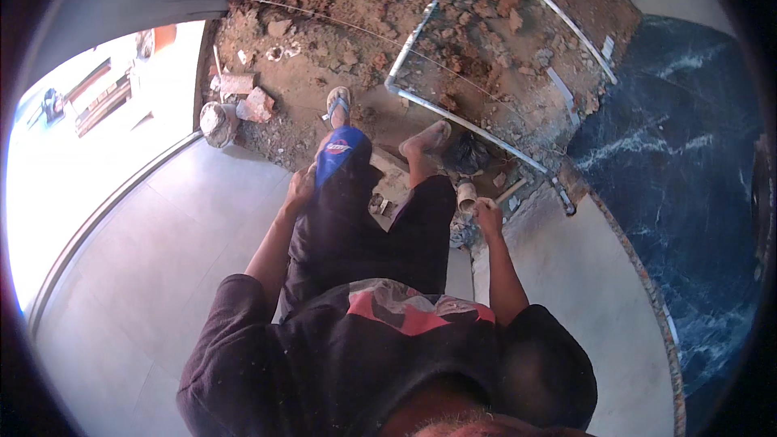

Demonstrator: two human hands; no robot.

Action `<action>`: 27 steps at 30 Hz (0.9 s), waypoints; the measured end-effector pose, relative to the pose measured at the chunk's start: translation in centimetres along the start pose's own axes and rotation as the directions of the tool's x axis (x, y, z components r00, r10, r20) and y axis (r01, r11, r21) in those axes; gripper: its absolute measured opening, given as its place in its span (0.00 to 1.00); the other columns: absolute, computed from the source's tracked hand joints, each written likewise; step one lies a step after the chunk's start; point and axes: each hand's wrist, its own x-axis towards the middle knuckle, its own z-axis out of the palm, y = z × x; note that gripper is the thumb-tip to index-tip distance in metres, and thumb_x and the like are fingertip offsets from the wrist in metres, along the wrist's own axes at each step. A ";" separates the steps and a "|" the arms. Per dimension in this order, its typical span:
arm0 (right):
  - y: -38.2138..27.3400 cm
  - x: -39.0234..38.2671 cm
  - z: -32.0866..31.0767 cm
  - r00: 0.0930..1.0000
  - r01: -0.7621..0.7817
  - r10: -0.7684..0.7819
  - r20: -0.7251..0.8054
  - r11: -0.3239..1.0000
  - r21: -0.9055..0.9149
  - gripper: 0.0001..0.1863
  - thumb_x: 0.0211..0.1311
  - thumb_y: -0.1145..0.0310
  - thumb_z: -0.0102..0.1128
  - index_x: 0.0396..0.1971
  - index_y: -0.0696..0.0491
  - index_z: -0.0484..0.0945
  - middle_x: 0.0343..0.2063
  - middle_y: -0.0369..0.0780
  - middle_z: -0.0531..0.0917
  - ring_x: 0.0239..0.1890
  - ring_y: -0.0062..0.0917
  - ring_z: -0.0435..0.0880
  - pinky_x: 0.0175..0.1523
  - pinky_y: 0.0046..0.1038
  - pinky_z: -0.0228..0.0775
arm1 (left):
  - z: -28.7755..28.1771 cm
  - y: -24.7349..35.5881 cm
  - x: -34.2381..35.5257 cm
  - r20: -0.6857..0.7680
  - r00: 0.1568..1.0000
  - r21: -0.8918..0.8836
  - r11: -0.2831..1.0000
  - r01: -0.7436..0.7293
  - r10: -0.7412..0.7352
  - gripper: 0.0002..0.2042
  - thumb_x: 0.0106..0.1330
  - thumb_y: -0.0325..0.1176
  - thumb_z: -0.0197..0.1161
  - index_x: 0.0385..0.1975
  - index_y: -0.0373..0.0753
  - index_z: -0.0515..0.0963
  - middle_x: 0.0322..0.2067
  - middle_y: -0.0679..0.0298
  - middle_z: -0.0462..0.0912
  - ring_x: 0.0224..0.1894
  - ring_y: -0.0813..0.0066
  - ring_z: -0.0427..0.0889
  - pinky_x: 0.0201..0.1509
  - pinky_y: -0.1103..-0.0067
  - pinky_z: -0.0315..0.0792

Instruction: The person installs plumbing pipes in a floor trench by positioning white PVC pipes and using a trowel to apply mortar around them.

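Note:
My left hand (301, 186) lies against the outer side of my left knee, beside the blue patch (338, 154) on my dark trousers. Its fingers look stretched along the leg, with nothing in them. On the other side, my right hand (487, 217) is closed at the edge of a short beige cylinder (467, 197), whose open end faces me. Whether the cylinder is a cup or a piece of pipe cannot be made out. My right fingertips are partly hidden. A sandal (338, 101) is on my left foot, and my right foot (425, 139) is bare.
Jointed pale pipes (477, 128) run over broken reddish soil (356, 40) ahead. A round container (218, 124) and brick pieces (256, 103) stand at the left by a bright doorway. A black plastic bag (468, 154) lies near my right foot. Dark marbled tiles (672, 154) cover the right.

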 end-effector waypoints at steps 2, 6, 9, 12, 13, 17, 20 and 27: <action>-3.9 -0.7 1.0 0.998 -0.044 0.045 0.044 0.999 -0.022 0.11 0.62 0.65 0.56 0.39 0.56 0.79 0.26 0.35 0.81 0.23 0.15 0.76 0.25 0.19 0.68 | -1.1 -2.3 -1.7 -0.051 0.997 0.055 0.997 0.056 -0.053 0.27 0.68 0.53 0.48 0.46 0.31 0.75 0.42 0.41 0.79 0.48 0.48 0.78 0.55 0.64 0.68; -9.0 -1.4 4.1 0.995 -0.050 0.053 0.080 0.998 -0.035 0.11 0.63 0.65 0.55 0.40 0.56 0.78 0.26 0.35 0.80 0.23 0.15 0.76 0.24 0.18 0.67 | -2.3 -7.8 -1.4 -0.019 0.995 0.206 0.974 0.096 -0.094 0.35 0.62 0.57 0.55 0.56 0.28 0.65 0.51 0.37 0.72 0.55 0.44 0.72 0.59 0.61 0.66; -12.7 -3.8 6.2 0.991 -0.107 0.105 0.082 0.994 0.013 0.11 0.62 0.67 0.56 0.41 0.56 0.77 0.26 0.35 0.80 0.23 0.15 0.76 0.24 0.17 0.67 | -2.7 -7.9 -2.0 0.077 0.993 0.370 0.927 0.057 -0.092 0.43 0.57 0.58 0.61 0.61 0.27 0.58 0.55 0.39 0.67 0.58 0.43 0.67 0.59 0.58 0.65; -16.3 -5.0 9.2 0.975 -0.201 0.199 0.095 0.979 0.012 0.12 0.62 0.67 0.56 0.43 0.56 0.77 0.26 0.33 0.79 0.24 0.15 0.76 0.24 0.18 0.67 | -6.2 -6.6 -0.6 0.053 0.995 0.458 0.888 0.051 -0.084 0.47 0.52 0.56 0.66 0.62 0.25 0.54 0.56 0.42 0.65 0.60 0.43 0.66 0.59 0.57 0.65; -17.6 -5.7 10.6 0.978 -0.187 0.188 0.091 0.982 -0.025 0.12 0.62 0.68 0.55 0.43 0.56 0.77 0.25 0.33 0.79 0.24 0.15 0.76 0.24 0.18 0.67 | -7.5 -7.0 0.0 0.033 0.996 0.467 0.882 0.059 -0.084 0.49 0.51 0.55 0.68 0.62 0.24 0.53 0.56 0.42 0.64 0.60 0.44 0.66 0.59 0.56 0.65; -22.1 -7.4 16.8 0.980 -0.153 0.168 0.103 0.978 -0.144 0.14 0.60 0.68 0.55 0.44 0.58 0.77 0.27 0.34 0.79 0.24 0.15 0.75 0.25 0.18 0.68 | -13.3 -9.4 3.8 0.094 0.995 0.350 0.937 0.006 -0.041 0.48 0.50 0.52 0.70 0.61 0.23 0.54 0.55 0.42 0.66 0.59 0.46 0.67 0.60 0.60 0.65; -26.5 -8.2 22.3 0.982 -0.135 0.153 0.106 0.977 -0.163 0.16 0.60 0.68 0.54 0.46 0.60 0.76 0.29 0.35 0.79 0.25 0.15 0.75 0.26 0.19 0.69 | -16.4 -11.5 5.7 0.144 0.989 0.318 0.948 -0.019 -0.028 0.47 0.50 0.53 0.70 0.60 0.23 0.56 0.54 0.42 0.67 0.58 0.46 0.68 0.60 0.60 0.66; -43.2 -11.1 32.7 0.986 0.081 -0.043 0.163 0.968 -0.236 0.17 0.65 0.67 0.54 0.49 0.59 0.75 0.32 0.35 0.80 0.28 0.15 0.76 0.31 0.16 0.69 | -20.6 -14.2 6.8 0.270 0.962 0.167 0.986 -0.005 -0.041 0.44 0.52 0.52 0.68 0.58 0.22 0.56 0.54 0.39 0.68 0.58 0.43 0.68 0.61 0.59 0.64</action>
